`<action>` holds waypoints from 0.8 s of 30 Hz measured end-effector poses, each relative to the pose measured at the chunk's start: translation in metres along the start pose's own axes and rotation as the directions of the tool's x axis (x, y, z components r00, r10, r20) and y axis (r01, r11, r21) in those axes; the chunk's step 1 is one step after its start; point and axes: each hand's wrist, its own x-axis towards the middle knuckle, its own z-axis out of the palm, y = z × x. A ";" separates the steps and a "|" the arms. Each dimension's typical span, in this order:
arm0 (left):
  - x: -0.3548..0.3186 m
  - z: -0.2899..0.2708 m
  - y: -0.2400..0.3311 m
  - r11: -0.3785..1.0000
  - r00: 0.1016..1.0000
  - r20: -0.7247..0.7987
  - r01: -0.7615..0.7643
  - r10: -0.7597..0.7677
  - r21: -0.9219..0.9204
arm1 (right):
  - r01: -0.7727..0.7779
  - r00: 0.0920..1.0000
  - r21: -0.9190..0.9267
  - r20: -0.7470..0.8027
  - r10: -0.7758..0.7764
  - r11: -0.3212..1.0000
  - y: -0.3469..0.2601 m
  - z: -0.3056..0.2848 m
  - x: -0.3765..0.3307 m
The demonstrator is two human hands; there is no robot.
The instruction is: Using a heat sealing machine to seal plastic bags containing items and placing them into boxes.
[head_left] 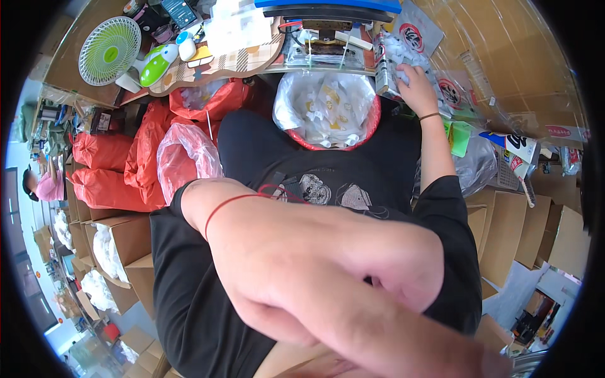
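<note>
My left hand (315, 264) is raised close in the foreground, a red cord round its wrist. One finger stretches toward the lower right and its tip is blurred; the others are loosely curled, with no object visible in them. Across the desk at the right, my right hand (417, 93) reaches into a heap of small clear plastic pieces (403, 49). Its fingers close on a small whitish translucent piece (402, 76), whose exact kind I cannot make out. Between my knees stands a red bin (373, 129) lined with a clear bag, holding crumpled white and yellow-marked wrappers (331, 110).
A green-and-white fan (113, 53) stands on the desk at left, near papers (239, 25). Red bags (101, 170) lie on the left. Open cardboard boxes (513, 233) are at the right, below a tall cardboard wall (535, 69). Another person (49, 186) is far left.
</note>
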 end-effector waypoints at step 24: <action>-0.167 -0.386 -0.097 -0.248 0.380 -0.892 0.914 0.245 0.321 | 0.078 0.992 0.114 -0.103 -0.066 0.990 -0.013 -0.004 0.003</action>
